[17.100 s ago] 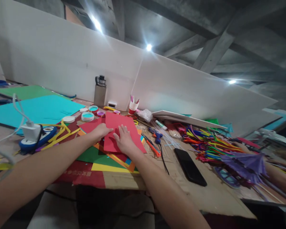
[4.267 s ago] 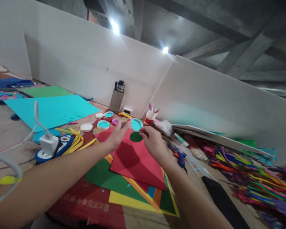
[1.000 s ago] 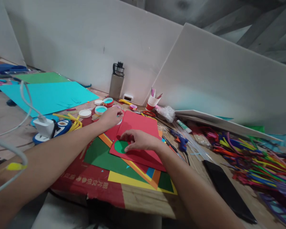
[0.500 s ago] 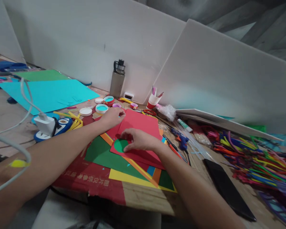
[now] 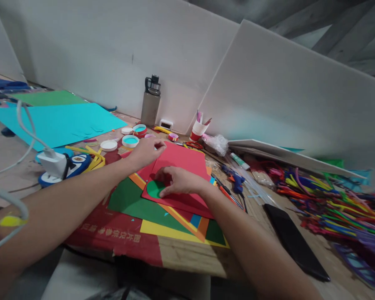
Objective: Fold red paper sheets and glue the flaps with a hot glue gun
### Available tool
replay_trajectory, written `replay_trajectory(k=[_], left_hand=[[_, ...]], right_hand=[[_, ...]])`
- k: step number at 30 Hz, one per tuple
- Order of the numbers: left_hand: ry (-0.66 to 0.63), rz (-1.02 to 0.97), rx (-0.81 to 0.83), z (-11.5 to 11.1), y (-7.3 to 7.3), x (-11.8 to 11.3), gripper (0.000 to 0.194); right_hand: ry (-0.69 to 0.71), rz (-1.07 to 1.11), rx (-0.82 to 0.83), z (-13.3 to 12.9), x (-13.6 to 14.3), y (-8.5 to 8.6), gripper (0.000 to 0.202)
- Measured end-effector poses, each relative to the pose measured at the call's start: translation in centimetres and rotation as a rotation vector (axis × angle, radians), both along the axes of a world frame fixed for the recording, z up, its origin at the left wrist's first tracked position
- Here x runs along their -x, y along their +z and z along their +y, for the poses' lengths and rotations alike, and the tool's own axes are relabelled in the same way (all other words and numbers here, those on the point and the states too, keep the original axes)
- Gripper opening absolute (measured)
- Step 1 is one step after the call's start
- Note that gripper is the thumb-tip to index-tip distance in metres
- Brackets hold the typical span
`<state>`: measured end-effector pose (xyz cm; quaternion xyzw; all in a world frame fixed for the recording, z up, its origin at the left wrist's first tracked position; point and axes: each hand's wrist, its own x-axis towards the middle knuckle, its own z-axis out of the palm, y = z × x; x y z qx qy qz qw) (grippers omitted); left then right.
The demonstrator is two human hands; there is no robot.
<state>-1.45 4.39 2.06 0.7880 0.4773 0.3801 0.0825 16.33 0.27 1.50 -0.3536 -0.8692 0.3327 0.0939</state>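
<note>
My right hand (image 5: 178, 181) rests over the near part of a red sheet (image 5: 184, 160), its thumb and fingers curved round the edge of a green paper circle (image 5: 154, 189). Up and to the left, my left hand (image 5: 147, 151) is above the sheet's left edge with thumb and fingertips drawn together; whatever is between them, if anything, is too small to make out. Beneath the red sheet lie a dark green sheet (image 5: 128, 200), orange strips and a yellow sheet (image 5: 150, 228).
A bottle (image 5: 150, 106) and a paper cup (image 5: 198, 129) stand by the white wall. Small tubs sit left of them. A phone (image 5: 293, 241), glue gun (image 5: 238, 183) and colourful pipe cleaners (image 5: 334, 208) lie right; a power strip (image 5: 54, 166) is left.
The whole view has shifted slightly, moving everything a little left. My left hand has shifted slightly rightward relative to the red sheet. My right hand stays at the green circle.
</note>
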Motion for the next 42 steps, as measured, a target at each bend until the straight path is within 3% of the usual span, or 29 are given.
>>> replay_trajectory(k=[4, 9, 13, 16, 20, 24, 31, 36, 39, 42], left_hand=[[-0.01, 0.001, -0.02, -0.3, 0.3, 0.0, 0.024], [-0.037, 0.11, -0.061, -1.2, 0.6, -0.4, 0.023], [-0.214, 0.337, -0.188, -3.9, 0.9, -1.8, 0.024], [-0.304, 0.439, -0.27, -6.7, 1.0, -3.2, 0.026], [-0.341, 0.591, -0.321, -9.2, 0.3, -4.4, 0.033], [-0.321, 0.647, -0.383, -9.6, -0.7, -4.6, 0.031], [-0.313, 0.62, -0.321, -9.0, -1.7, -4.5, 0.033], [-0.319, 0.57, -0.338, -9.3, -2.0, -4.2, 0.025], [-0.407, 0.525, -0.335, -9.7, -1.5, -4.0, 0.021], [-0.515, 0.511, -0.335, -10.3, -1.0, -4.0, 0.019]], right_hand=[[-0.039, 0.113, 0.221, 0.6, -0.6, 0.1, 0.041], [-0.29, 0.285, 0.458, 1.8, -1.1, -1.4, 0.027], [-0.469, 0.429, 0.466, 2.5, -0.8, -3.1, 0.019], [-0.49, 0.481, 0.45, 2.7, -0.5, -3.7, 0.011], [-0.505, 0.513, 0.448, 2.7, -0.3, -4.0, 0.019], [-0.494, 0.497, 0.462, 2.6, -0.2, -4.3, 0.027], [-0.504, 0.498, 0.503, 2.4, -0.1, -4.6, 0.032], [-0.508, 0.475, 0.489, 2.7, -0.2, -2.7, 0.031], [-0.431, 0.403, 0.324, 3.5, 1.1, 0.4, 0.026], [-0.244, 0.277, 0.097, 4.2, 4.8, 3.8, 0.018]])
